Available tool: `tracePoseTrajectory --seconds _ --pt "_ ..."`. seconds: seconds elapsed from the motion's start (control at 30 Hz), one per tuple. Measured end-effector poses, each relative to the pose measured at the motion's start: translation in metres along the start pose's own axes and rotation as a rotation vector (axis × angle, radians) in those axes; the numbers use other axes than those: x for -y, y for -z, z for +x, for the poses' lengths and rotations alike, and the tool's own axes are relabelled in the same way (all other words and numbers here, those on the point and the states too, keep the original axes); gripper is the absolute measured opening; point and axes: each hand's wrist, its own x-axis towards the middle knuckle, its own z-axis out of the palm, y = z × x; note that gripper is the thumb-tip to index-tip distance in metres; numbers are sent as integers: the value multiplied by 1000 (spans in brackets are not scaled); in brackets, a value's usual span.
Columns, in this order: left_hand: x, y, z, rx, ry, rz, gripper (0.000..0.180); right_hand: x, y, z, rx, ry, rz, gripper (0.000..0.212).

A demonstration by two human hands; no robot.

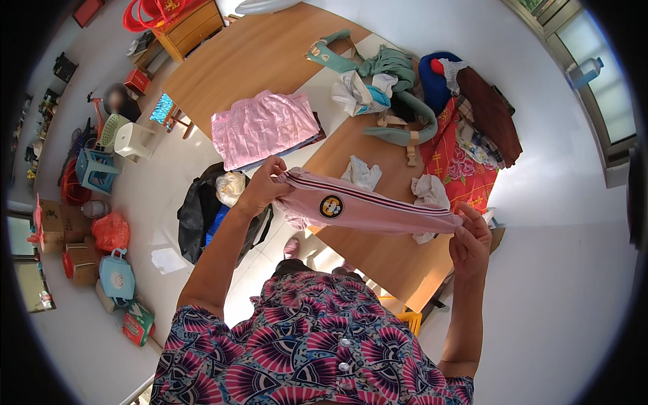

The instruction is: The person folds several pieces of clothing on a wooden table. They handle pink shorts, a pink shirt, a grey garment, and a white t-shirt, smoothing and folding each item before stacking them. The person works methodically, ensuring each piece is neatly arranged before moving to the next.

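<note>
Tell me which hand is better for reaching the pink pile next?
Probably the left hand: it's close to the pink pile, while the right hand is farther away. Both hold the stretched pink garment.

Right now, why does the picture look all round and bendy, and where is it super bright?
In the head view, the fisheye lens bends edges and leaves a black rim; in that view, the floor has washed-out white patches and the wall near the window glows; the pink garment looks clear.
</note>
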Motion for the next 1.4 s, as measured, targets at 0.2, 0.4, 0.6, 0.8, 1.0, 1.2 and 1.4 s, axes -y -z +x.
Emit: tracePoseTrajectory --seconds 0.2,0.4,0.6,0.8,1.0,1.2,1.4 --pt "-53 -6 33 1 -94 215 7 0 7 17 -65 170 60 43" --pt "-144 -16 41 -59 -464 -283 7 11 8 15 -58 353 -14 47" --pt "-63 -45 3 -25 -259 -513 12 -33 68 -20 -206 163 -185 53" --pt "111 -99 -21 -167 -171 400 27 -152 145 -79 -122 -213 -1341 50" --pt "69 -156 -5 19 -622 598 28 -172 64 -40 -123 242 -1257 40" --pt "83 -206 45 175 -554 911 45 -225 29 26 24 418 -1626 30" --pt "68 -182 47 415 -456 968 37 -223 38 -2 193 277 -1518 12"
